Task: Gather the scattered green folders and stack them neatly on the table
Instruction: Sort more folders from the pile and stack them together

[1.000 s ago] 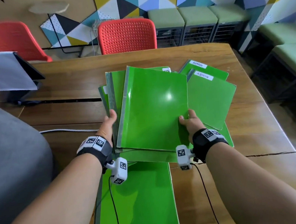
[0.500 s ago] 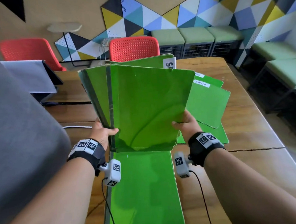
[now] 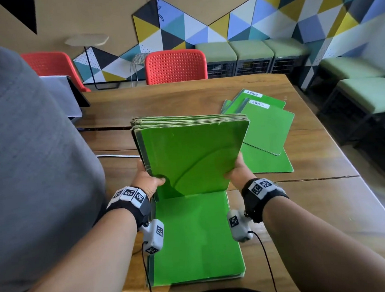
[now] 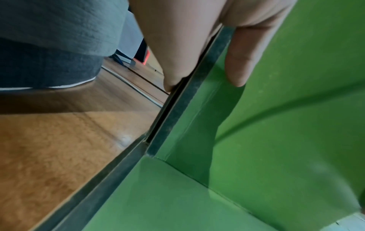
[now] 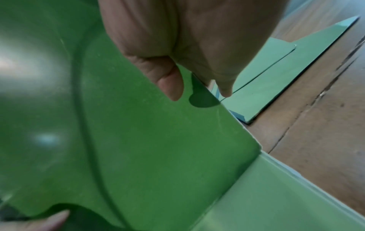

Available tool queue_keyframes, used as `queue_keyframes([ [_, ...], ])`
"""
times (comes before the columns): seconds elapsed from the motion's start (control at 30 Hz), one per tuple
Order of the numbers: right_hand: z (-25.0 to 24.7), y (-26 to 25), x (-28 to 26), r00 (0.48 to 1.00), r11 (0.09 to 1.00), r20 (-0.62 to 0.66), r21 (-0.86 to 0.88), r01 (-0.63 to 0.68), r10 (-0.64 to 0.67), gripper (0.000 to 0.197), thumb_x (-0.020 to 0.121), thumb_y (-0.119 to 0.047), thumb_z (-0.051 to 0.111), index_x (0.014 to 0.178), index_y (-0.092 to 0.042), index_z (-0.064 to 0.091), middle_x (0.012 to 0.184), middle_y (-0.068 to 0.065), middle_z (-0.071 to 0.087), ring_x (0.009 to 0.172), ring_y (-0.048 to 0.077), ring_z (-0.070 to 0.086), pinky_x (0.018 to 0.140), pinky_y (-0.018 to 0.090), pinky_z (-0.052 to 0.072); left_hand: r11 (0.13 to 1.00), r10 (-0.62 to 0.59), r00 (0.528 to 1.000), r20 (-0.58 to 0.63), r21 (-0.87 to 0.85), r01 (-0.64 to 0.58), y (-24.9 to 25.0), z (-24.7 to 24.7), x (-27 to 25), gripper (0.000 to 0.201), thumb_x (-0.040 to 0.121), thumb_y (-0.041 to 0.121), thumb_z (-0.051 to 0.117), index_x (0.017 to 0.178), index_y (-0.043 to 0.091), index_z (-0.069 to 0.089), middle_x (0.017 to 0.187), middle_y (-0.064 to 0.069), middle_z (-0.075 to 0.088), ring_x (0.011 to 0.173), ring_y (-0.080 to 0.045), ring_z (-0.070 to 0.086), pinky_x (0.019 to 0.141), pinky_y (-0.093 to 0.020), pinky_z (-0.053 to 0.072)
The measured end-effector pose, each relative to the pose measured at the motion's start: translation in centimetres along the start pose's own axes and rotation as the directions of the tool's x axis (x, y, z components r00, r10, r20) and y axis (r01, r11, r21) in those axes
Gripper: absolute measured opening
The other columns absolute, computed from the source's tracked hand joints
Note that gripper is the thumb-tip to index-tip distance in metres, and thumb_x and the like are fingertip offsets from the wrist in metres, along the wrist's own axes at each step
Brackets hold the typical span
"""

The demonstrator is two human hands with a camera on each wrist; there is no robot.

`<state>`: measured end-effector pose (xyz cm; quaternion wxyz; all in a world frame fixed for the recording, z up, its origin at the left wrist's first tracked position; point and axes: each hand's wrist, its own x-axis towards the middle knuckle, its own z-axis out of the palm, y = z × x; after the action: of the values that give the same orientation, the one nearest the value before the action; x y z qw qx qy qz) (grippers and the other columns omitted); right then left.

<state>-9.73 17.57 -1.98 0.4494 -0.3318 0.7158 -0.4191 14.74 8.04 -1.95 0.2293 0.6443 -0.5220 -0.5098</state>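
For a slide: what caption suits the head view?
Both hands stand a bundle of green folders upright on a flat folder.

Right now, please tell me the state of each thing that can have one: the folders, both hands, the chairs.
Held bundle of folders: upright, bottom edge on the flat stack.
Flat stack: lying near the table edge.
ADMIN folders: scattered, overlapping, flat.
Left hand: grips the bundle's left edge.
Right hand: grips the bundle's right edge.
Red chair: unoccupied, behind the table.
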Motion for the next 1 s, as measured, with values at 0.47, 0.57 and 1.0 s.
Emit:
queue_keyframes([
  [0.47, -1.5, -3.0, -1.0, 0.981, 0.961, -0.159, -0.27, 0.067, -0.113, 0.055, 0.089, 0.01, 0.043, 0.14, -0.009, 0.032, 0.131, 0.019, 0.052, 0.119, 0.034, 0.053, 0.097, 0.039, 0.047, 0.933, 0.147, 0.988, 0.038, 0.328, -0.151, 1.3, -0.4, 1.0, 0.05, 0.087, 0.009, 0.066, 0.132, 0.006, 0.044, 0.129, -0.013, 0.06, 0.117, -0.033, 0.057, 0.088, -0.029, 0.041],
  [0.57, -0.8, -1.8, -1.5, 0.969, 0.919, -0.234, -0.394, -0.021, -0.078, 0.042, 0.094, -0.003, 0.045, 0.135, -0.005, 0.036, 0.124, 0.025, 0.056, 0.112, 0.039, 0.055, 0.094, 0.042, 0.044, 0.907, 0.2, 0.979, -0.04, 0.385, -0.169, 1.4, 0.0, 0.1, 0.045, 0.092, 0.013, 0.059, 0.133, 0.006, 0.042, 0.129, -0.017, 0.059, 0.117, -0.036, 0.057, 0.093, -0.035, 0.043],
  [1.0, -0.2, 6.4, -1.7, 0.947, 0.723, -0.005, -0.645, -0.248, 0.321, 0.03, 0.09, -0.011, 0.052, 0.12, -0.012, 0.058, 0.103, 0.008, 0.066, 0.09, 0.022, 0.067, 0.082, 0.039, 0.058, 0.569, -0.322, 0.939, 0.12, 0.817, 0.091, -3.9, -0.6, -1.3, 0.089, 0.078, 0.04, 0.073, 0.145, 0.002, 0.03, 0.144, -0.016, 0.045, 0.122, -0.031, 0.056, 0.103, -0.043, 0.046],
])
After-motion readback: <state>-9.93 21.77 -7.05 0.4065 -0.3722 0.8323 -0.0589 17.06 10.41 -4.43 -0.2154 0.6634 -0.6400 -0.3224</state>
